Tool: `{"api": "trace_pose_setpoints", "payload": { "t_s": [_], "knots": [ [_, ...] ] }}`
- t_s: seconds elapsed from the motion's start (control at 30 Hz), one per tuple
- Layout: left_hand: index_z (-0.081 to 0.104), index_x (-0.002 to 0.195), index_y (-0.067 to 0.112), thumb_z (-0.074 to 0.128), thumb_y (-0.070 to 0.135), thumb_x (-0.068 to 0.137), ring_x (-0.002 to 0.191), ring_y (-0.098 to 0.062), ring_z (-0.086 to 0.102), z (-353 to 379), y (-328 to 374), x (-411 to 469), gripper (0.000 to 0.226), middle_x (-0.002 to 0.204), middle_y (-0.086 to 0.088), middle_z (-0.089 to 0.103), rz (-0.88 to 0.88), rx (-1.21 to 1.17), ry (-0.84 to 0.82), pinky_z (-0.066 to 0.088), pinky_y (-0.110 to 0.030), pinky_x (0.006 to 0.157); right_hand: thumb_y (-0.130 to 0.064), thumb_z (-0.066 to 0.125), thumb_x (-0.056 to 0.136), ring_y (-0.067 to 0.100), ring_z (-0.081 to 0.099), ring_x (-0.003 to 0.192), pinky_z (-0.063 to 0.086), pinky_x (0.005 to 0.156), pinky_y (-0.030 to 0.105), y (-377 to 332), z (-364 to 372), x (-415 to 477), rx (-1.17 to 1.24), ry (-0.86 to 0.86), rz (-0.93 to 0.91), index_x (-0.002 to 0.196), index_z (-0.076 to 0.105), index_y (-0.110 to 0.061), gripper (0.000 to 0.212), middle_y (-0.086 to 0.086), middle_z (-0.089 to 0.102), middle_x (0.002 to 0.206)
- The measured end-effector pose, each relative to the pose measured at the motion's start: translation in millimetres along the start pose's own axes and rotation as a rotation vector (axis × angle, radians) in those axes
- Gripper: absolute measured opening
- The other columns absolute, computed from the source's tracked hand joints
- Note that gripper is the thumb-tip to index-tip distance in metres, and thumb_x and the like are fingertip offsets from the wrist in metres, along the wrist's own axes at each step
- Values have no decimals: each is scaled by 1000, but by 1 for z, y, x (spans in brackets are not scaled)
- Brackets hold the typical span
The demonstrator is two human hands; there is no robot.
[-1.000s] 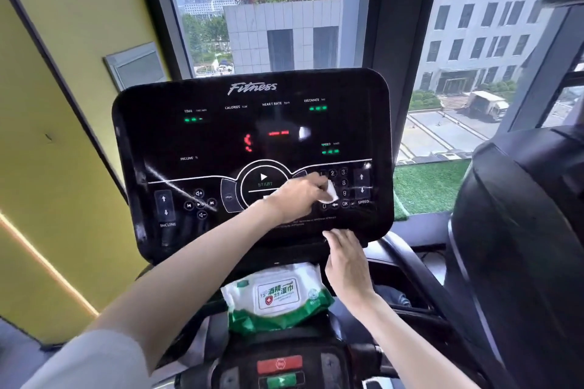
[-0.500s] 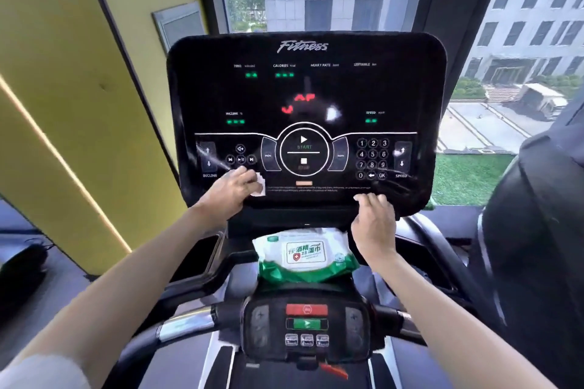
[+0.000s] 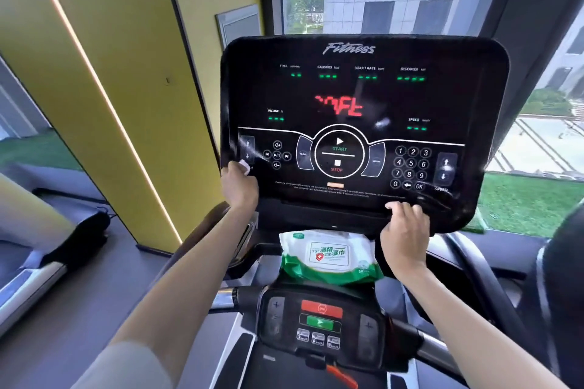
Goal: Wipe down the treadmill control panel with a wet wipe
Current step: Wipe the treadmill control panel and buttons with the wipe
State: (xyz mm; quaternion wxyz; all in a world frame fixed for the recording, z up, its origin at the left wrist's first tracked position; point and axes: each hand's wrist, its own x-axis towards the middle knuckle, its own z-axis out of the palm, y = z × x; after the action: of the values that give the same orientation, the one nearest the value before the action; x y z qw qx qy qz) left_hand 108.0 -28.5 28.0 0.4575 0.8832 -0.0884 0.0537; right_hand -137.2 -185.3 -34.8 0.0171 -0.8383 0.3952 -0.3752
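Left hand [image 3: 238, 185], pinching a white wet wipe [image 3: 244, 165], had reached the glossy black control panel's [image 3: 363, 95] left edge (right hand [image 3: 406, 230] gripping its rim); lower row seemingly wiped.

control panel [image 3: 363, 88]: glossy black plastic, smooth, with smeary streaks you can see near its lower corners | wet wipe [image 3: 244, 165] in your left hand [image 3: 238, 188]: soft white cloth, crumpled | wipes pack [image 3: 328, 257]: shiny plastic film | handlebar [image 3: 437, 345]: polished metal | lower console [image 3: 320, 322]: matt black plastic | wall [image 3: 189, 9]: smooth matt yellow
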Motion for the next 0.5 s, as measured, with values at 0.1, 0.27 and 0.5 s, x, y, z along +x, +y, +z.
{"api": "trace_pose_setpoints", "payload": {
  "t_s": [0.1, 0.27, 0.5],
  "knots": [
    [55, 100, 8, 43, -5, 78, 101, -30, 51, 12, 17, -12, 27, 114, -12, 52, -25, -35, -4, 34, -30, 79, 20, 60, 55, 31, 51, 73, 41, 68, 40, 3, -4, 2, 24, 7, -15, 91, 64, -2, 42, 9, 62, 72],
    [55, 99, 3, 48, -1, 80, 100, -33, 53, 38, 46, -40, 22, 111, -15, 54, -40, -78, -7, 38, -34, 82, 21, 62, 53, 32, 52, 70, 44, 65, 40, 4, -6, 6, 53, 7, -25, 90, 64, -2, 44, 8, 60, 67],
    [54, 85, 7, 44, -15, 67, 90, -30, 50, 94, 99, -113, 31, 92, -8, 51, 493, -89, -165, 39, -31, 72, 20, 62, 57, 31, 55, 71, 46, 65, 39, 7, -8, 8, 61, -26, -29, 91, 65, -4, 42, 7, 62, 70]
  ]
}}
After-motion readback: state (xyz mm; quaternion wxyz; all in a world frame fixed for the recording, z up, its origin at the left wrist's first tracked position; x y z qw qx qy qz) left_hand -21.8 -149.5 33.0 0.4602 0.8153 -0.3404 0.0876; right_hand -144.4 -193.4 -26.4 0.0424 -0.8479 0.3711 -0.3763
